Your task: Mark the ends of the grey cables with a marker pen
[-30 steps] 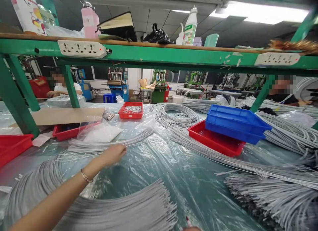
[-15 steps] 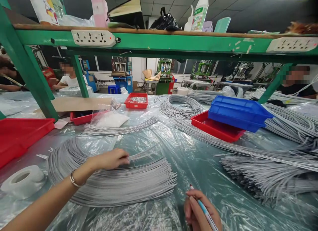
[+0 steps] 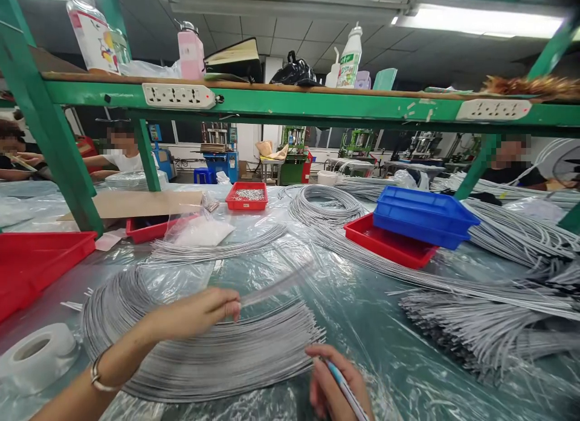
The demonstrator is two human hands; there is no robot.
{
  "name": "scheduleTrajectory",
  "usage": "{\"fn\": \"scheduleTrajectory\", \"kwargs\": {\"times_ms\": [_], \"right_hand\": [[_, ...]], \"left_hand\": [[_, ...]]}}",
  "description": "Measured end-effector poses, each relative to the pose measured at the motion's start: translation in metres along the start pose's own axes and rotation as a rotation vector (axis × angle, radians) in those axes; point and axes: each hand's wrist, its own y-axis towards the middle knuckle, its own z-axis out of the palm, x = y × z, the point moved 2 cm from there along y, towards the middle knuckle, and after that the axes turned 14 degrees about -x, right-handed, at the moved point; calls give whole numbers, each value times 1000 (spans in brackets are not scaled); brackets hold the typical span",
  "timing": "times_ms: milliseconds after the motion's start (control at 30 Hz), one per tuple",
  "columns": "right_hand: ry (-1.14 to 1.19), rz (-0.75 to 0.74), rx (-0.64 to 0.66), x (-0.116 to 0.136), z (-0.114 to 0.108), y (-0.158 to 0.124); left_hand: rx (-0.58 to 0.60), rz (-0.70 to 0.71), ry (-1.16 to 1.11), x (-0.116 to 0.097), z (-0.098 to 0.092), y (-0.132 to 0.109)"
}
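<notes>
Head view: the left hand (image 3: pixel 199 312) pinches one thin grey wire (image 3: pixel 276 285) between thumb and finger. It holds the wire just above the curved wire pile (image 3: pixel 217 354), probably to keep it apart from the rest. The right hand (image 3: pixel 335 385), curled around a pen (image 3: pixel 347 394), rests by the pile's cut ends. The pile lies flat on the shiny tabletop (image 3: pixel 362 312), with a tape roll (image 3: pixel 34 354) to its left.
</notes>
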Motion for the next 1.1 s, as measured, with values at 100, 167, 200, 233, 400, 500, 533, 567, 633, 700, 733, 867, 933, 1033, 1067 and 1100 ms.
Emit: {"fn": "scheduleTrajectory", "kwargs": {"times_ms": [100, 167, 200, 233, 400, 500, 533, 567, 633, 700, 733, 867, 933, 1033, 1067, 1100], "right_hand": [[95, 2, 117, 3, 26, -2], [145, 61, 102, 6, 37, 1], [143, 95, 65, 8, 40, 2], [125, 118, 26, 10, 42, 4], [0, 105, -55, 24, 43, 3], [-46, 57, 14, 25, 45, -6], [-65, 23, 68, 24, 45, -9], [-83, -16, 122, 24, 44, -10], [-118, -116, 186, 26, 36, -6], [-124, -246, 118, 34, 19, 6], [-103, -314, 45, 40, 10, 14], [-6, -438, 6, 64, -7, 28], [-122, -452, 230, 68, 3, 19], [-244, -343, 575, 64, 18, 0], [-226, -318, 609, 63, 19, -3], [-198, -317, 582, 62, 17, -2]], "left_hand": [[95, 6, 61, -18, 13, -17], [150, -1, 86, -22, 21, -26], [173, -5, 92, -22, 23, -29], [197, -6, 93, -22, 24, -31], [430, -27, -37, -22, 26, -35], [436, -51, -252, -34, 40, -30], [408, -71, -336, -38, 47, -27], [371, -90, -406, -43, 53, -24], [309, -103, -477, -51, 63, -19], [297, -86, -466, -57, 66, -17], [308, -82, -443, -58, 66, -17], [344, -80, -377, -61, 66, -19], [327, -81, -388, -63, 70, -18], [300, -62, -427, -66, 78, -15], [282, -52, -434, -67, 79, -14], [261, -45, -439, -67, 79, -14]]}}
